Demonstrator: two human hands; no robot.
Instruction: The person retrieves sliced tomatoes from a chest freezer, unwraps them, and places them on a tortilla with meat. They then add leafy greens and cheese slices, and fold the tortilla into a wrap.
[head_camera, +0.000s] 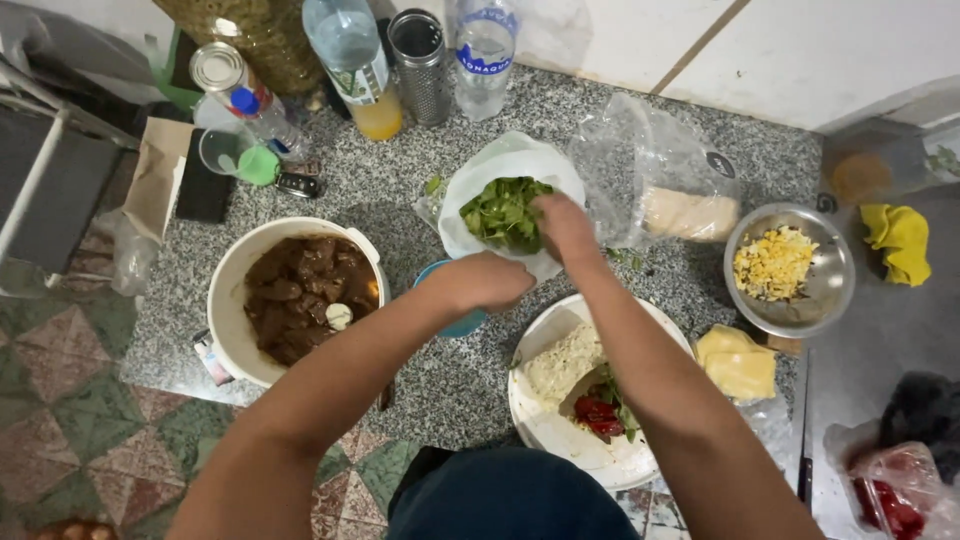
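While the right hand (565, 225) pinches into the green leafy herbs (503, 212) in their white plastic bag (470, 185), the left hand (490, 280), loosely curled, hovers just beside it. Judging by this, leaf-picking is underway; next, a lift toward the white round plate (545, 425) below.

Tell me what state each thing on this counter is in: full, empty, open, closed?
White pot: open, nearly full of dark stew.
Bag of greens: open, right hand reaching in.
Left hand: closed fist, above a blue bowl.
White plate: partly filled.
Metal bowl: about half full, yellow crumbles.
Oil bottle: capped, low.
Metal grater: upright.
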